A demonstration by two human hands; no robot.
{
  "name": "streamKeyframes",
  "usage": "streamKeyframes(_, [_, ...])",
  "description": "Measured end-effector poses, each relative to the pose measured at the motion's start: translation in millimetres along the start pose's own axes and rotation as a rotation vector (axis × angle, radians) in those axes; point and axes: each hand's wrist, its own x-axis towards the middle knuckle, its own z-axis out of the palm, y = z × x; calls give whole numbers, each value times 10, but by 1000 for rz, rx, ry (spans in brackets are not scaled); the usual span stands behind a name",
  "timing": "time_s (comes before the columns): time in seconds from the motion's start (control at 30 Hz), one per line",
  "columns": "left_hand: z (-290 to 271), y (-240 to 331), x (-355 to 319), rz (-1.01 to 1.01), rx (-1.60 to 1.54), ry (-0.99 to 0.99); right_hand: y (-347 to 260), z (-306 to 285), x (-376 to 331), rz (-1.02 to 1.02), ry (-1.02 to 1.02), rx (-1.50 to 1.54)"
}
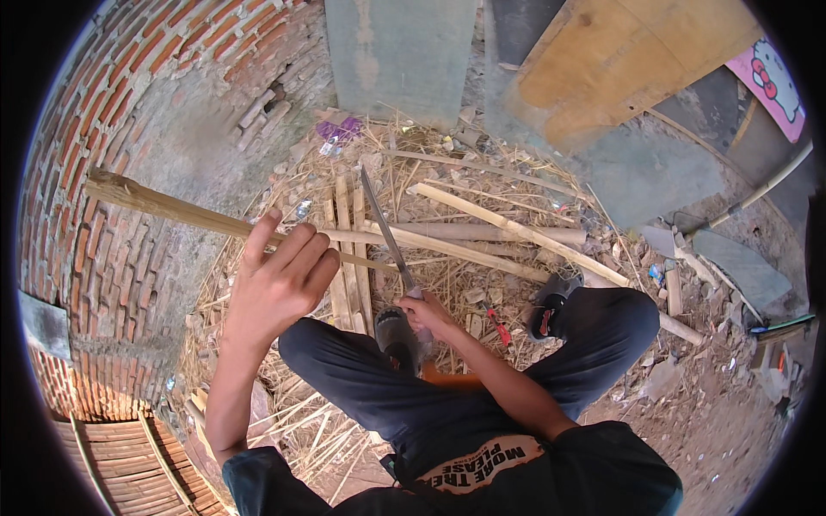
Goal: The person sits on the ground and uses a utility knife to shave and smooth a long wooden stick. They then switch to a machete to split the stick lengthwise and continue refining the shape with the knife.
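A long split bamboo strip (168, 203) is in my left hand (288, 279), whose fingers curl over it. Its thick end points up and left toward the brick wall, and its thin end reaches the blade in front of me. My right hand (428, 315) is closed round the handle of a long straight knife (384, 219), its blade pointing away and slightly left. Blade and strip cross just beyond my right hand; whether they touch I cannot tell. My knees are bent apart, with one shoe (396, 338) close to the knife handle.
Bamboo pieces (482, 205) and flat slats (351, 258) lie among shavings ahead. A red-handled tool (496, 328) rests between my feet. A brick wall (95, 249) rises at left; boards (619, 64) lean at the back. A bamboo slat panel (129, 464) is at lower left.
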Motion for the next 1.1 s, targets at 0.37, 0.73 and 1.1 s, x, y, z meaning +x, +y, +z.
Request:
streamKeyframes(0.37, [661,122,-40,-156,-16,157,622,-551,71,-98,281,-179])
streamKeyframes(0.73, [588,81,72,-129,-265,60,399,-254,53,-151,152,-163])
streamKeyframes(1.1, [500,-445,205,-250,-109,1056,668,-372,155,-77,203,-196])
